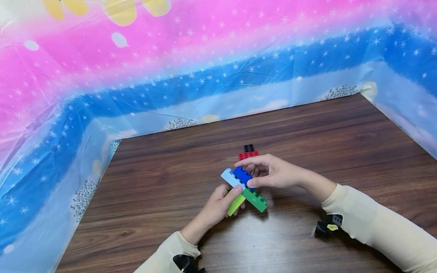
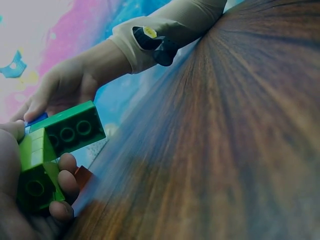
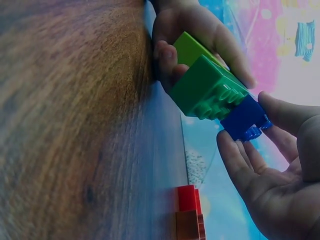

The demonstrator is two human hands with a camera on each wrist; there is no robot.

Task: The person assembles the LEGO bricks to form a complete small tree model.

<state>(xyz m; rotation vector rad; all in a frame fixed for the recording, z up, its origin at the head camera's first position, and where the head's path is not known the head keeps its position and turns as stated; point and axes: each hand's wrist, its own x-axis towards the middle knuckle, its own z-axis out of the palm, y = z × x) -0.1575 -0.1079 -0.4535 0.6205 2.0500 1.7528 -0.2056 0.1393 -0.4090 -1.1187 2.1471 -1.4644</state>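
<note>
My left hand (image 1: 218, 203) grips a small build of toy building bricks, its thumb across the front and its fingers curled behind. The build has a lime green brick (image 1: 235, 206) at the bottom, a green brick (image 1: 256, 200) sticking out to the right and a light blue brick (image 1: 230, 177) at the upper left. A dark blue brick (image 1: 242, 175) sits against the light blue one, over the studs of the green brick. Thumb and fingers of my right hand (image 1: 273, 172) pinch the dark blue brick. In the right wrist view its studs (image 3: 252, 132) face away from the green brick (image 3: 205, 90).
Behind the hands, a red brick (image 1: 248, 154) and a black brick (image 1: 249, 148) stand on the dark wooden table (image 1: 164, 170). A pink and blue snowflake cloth (image 1: 205, 68) hangs along the table's back and sides. Both sleeves carry black wrist devices (image 1: 327, 225).
</note>
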